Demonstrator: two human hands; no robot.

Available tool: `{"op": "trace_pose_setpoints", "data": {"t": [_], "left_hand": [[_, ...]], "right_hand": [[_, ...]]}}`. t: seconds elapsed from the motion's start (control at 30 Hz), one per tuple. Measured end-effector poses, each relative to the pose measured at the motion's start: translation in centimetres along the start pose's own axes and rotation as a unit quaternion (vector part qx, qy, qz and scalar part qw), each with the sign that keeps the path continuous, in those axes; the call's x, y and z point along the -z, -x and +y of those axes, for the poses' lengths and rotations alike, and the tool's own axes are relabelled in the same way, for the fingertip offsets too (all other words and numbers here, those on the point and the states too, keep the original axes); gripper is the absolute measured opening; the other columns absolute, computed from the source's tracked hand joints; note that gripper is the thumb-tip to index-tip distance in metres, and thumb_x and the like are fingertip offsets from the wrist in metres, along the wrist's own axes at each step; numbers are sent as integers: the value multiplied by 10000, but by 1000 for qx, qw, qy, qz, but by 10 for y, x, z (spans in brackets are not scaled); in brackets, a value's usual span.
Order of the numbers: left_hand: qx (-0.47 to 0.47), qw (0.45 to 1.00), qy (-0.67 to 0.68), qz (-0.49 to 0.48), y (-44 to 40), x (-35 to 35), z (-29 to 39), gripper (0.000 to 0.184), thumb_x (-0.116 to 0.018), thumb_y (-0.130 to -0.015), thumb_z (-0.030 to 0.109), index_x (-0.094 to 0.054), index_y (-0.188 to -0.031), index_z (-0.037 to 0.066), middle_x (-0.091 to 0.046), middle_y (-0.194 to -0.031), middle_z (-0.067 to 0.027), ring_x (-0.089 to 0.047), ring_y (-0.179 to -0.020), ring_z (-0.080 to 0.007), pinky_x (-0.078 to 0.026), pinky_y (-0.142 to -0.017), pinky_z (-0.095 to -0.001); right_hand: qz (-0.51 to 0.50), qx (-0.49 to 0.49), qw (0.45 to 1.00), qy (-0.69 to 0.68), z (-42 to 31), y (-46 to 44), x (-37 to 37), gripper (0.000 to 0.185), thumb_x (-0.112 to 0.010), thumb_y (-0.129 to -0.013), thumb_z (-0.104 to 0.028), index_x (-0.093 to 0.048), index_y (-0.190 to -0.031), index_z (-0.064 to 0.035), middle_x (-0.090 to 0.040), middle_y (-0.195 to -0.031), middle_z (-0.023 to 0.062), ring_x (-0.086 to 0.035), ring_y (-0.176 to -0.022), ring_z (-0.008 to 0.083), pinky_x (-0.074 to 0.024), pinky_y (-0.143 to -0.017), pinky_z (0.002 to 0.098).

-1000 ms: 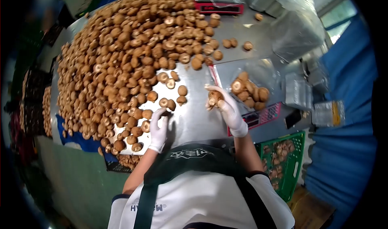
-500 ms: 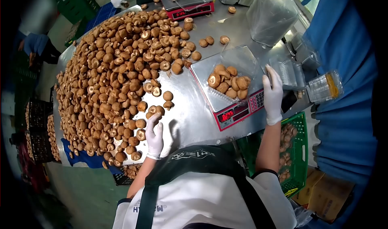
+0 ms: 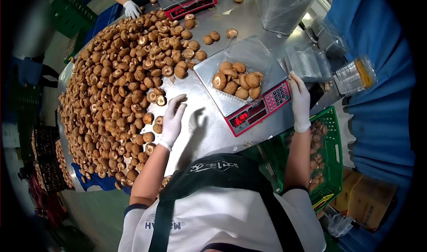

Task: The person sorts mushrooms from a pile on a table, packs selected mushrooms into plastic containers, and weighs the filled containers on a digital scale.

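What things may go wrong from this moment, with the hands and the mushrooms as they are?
The right hand is close beside the scale; a bump might disturb the reading. Mushrooms are piled in the open clear tray, so one might roll out if it tips. Those at the big heap's near edge could drop to the floor.

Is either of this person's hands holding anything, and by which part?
White-gloved right hand: nothing visibly held, fingers beside the red digital scale. White-gloved left hand: cannot be told, its palm is hidden.
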State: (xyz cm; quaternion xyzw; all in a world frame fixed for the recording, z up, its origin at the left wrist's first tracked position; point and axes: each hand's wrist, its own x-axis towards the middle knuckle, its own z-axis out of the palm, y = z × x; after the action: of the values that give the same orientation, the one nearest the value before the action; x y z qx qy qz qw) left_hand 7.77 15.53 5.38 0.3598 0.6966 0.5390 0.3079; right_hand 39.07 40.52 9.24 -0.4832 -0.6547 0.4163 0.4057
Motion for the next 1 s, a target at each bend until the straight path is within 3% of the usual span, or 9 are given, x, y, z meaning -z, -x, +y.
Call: {"op": "trace_pose_setpoints", "data": {"t": [0.13,0.17,0.27,0.33,0.4,0.53,0.57,0.8,1.0], "left_hand": [[98,987,109,-63,-42,-49,13,362,-507,-1009,294,-569,-1286,70,-628,-1061,-22,-558,-873,-119,-449,-842,-274],[139,974,160,-73,-51,-60,14,382,-485,-1016,334,-564,-1286,76,-634,-1054,-29,-563,-863,-117,-447,-832,-274],[196,938,257,-125,-59,-68,18,471,-405,-1031,444,-523,-1307,81,-648,-1017,-61,-580,-852,-115,-445,-802,-276],[208,926,289,-125,-56,-66,14,605,-311,-1026,558,-486,-1310,53,-631,-944,-79,-592,-845,-142,-456,-815,-290],[239,915,311,-94,-48,-64,23,662,-264,-1015,606,-482,-1298,48,-582,-856,-54,-591,-842,-152,-463,-812,-297],[179,942,265,-98,-38,-67,11,320,-529,-1012,354,-549,-1155,69,-513,-803,-8,-580,-799,-146,-498,-821,-310],[203,921,319,-95,-35,-66,12,174,-607,-975,204,-564,-1079,71,-555,-827,-7,-598,-803,-147,-511,-836,-314],[204,931,276,-122,-18,-69,0,172,-575,-967,156,-564,-1116,71,-651,-1001,-54,-636,-940,-162,-522,-865,-342],[257,925,241,-142,-45,-49,9,169,-544,-965,255,-595,-1033,108,-668,-970,-38,-650,-878,-146,-510,-797,-295]], "right_hand": [[-112,-191,968,-121,24,-54,-40,402,-494,-1026,-232,-514,-1357,-5,-661,-1150,103,-660,-876,162,-510,-689,237],[-76,-257,942,-202,23,-61,-52,425,-464,-1040,-268,-476,-1364,7,-653,-1156,125,-646,-952,206,-512,-812,297],[-71,-53,945,-315,-8,-57,-55,407,-475,-1037,-297,-542,-1279,23,-652,-1155,122,-601,-1080,226,-461,-955,364],[-157,82,980,-88,-12,-30,-37,351,-583,-974,-227,-591,-1246,-4,-624,-1221,121,-539,-1195,231,-394,-1043,379],[-193,212,944,165,9,4,-31,335,-625,-935,-163,-607,-1238,-19,-609,-1255,114,-541,-1197,228,-404,-1033,361],[-106,-60,985,-122,13,55,-61,417,-612,-879,20,-548,-1289,-19,-609,-1152,74,-591,-1016,127,-493,-838,239],[-84,-56,987,-124,13,59,-67,409,-609,-881,20,-536,-1283,-8,-605,-1128,75,-595,-990,132,-500,-829,242],[-102,-209,949,-215,19,56,-66,391,-574,-895,-24,-503,-1276,22,-585,-1086,90,-613,-924,159,-537,-831,301],[-159,-246,932,-215,5,44,-54,371,-546,-910,-69,-496,-1261,41,-602,-1053,90,-631,-923,177,-541,-828,310]]}}
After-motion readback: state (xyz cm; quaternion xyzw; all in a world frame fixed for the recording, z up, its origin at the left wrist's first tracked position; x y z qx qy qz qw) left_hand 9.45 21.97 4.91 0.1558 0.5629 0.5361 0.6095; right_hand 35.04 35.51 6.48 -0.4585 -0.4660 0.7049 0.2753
